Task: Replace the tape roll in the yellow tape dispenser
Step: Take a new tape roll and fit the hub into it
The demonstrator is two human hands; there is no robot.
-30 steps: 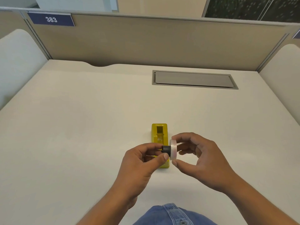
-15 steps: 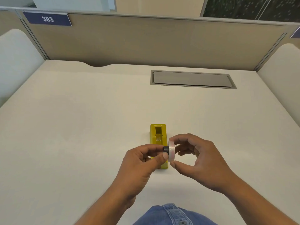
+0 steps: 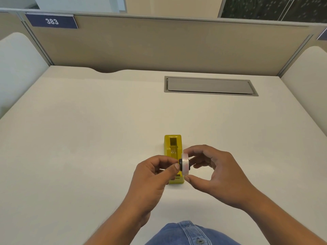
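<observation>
The yellow tape dispenser [image 3: 173,147] lies on the white desk, its long axis running away from me and its near end hidden behind my hands. Just above that near end I hold a clear tape roll [image 3: 185,163] on edge. My right hand [image 3: 214,172] pinches the roll's rim between thumb and fingers. My left hand [image 3: 152,175] grips the black core hub [image 3: 180,161] with thumb and forefinger. The hub sits almost fully inside the roll's hole, with black showing on both sides.
The white desk [image 3: 88,147] is bounded by a tan partition [image 3: 159,46] at the back and white side panels. A grey cable hatch [image 3: 209,85] is set into the desk at the far right. A denim garment [image 3: 191,234] shows at the bottom edge.
My left hand has pushed the black hub further into the tape roll; less of the hub shows on the left. Both hands stay over the dispenser's near end.
</observation>
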